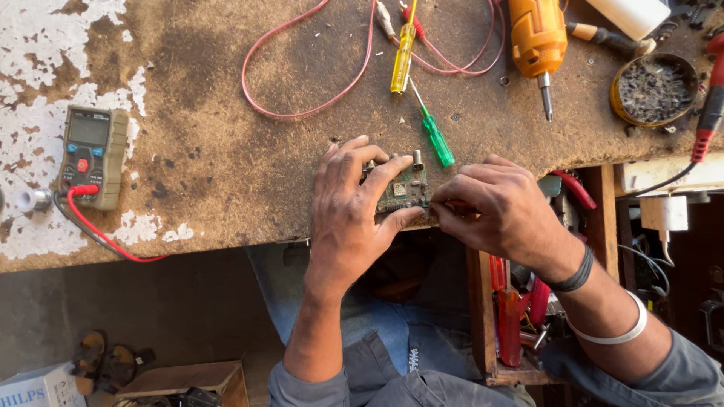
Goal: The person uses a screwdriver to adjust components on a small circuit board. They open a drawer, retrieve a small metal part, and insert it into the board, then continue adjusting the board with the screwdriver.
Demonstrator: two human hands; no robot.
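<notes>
A small green circuit board (405, 190) lies at the near edge of the worn brown workbench (226, 151). My left hand (351, 207) grips the board from its left side, fingers over the top and thumb under the lower edge. My right hand (498, 211) pinches the board's right edge with fingertips closed; whether it holds a small tool there is hidden. A green-handled screwdriver (434, 132) lies just beyond the board, and a yellow-handled screwdriver (403, 53) lies farther back.
A multimeter (92, 154) with a red lead sits at the left. A red wire loop (302, 68), an orange power tool (538, 41) and a round tin of debris (654, 89) lie at the back. An open drawer of tools (520, 301) is at the right.
</notes>
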